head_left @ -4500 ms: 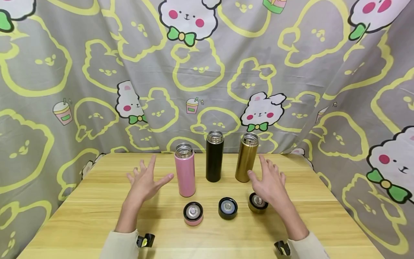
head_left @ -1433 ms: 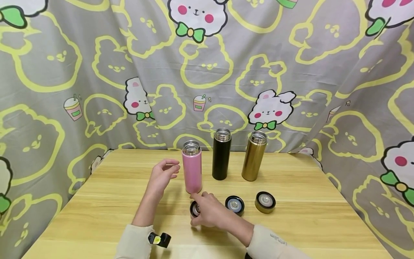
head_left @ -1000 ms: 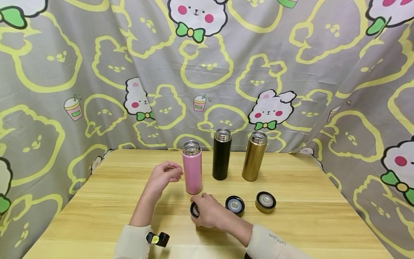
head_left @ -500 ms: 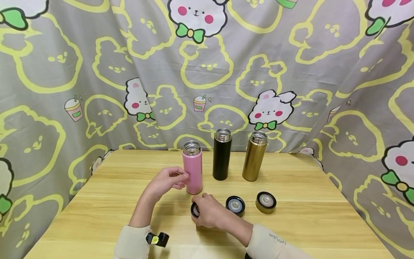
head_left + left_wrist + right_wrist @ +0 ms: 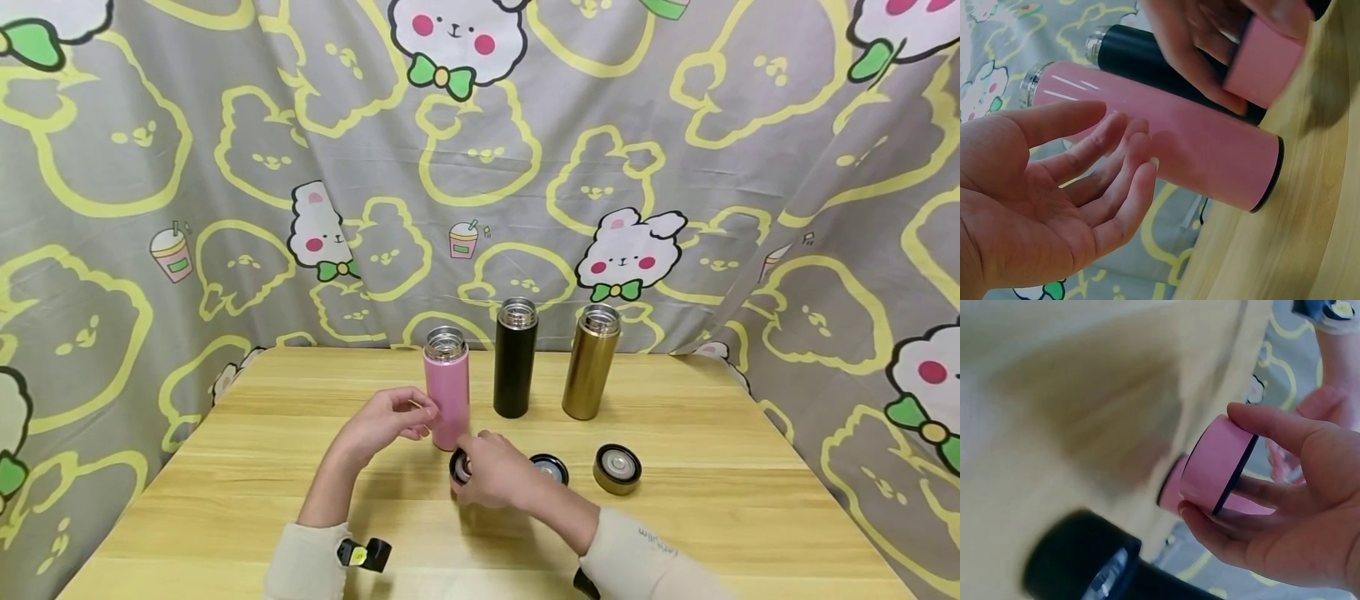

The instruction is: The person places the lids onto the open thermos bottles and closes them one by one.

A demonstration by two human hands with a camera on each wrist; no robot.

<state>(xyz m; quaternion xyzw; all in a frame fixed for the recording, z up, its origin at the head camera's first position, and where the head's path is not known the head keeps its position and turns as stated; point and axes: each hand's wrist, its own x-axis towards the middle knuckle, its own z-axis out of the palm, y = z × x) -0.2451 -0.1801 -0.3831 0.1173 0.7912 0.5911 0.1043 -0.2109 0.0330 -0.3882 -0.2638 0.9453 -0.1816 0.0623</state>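
Note:
My right hand pinches the pink bottle lid between thumb and fingers. In the right wrist view the lid is raised off the wooden surface, its black-rimmed inner side turned toward the palm. My left hand is beside the pink vacuum bottle, fingers loosely bent and not wrapped around it. Whether the fingertips touch the bottle I cannot tell. That bottle stands upright and uncapped, showing its steel neck.
A black bottle and a gold bottle stand uncapped behind, to the right. The black lid, partly hidden by my right hand, and the gold lid lie inner side up on the wooden table. A patterned curtain hangs behind.
My right hand came from the right side to the pink lid, took hold of it and has just raised it slightly. My left hand moved in close to the pink bottle.

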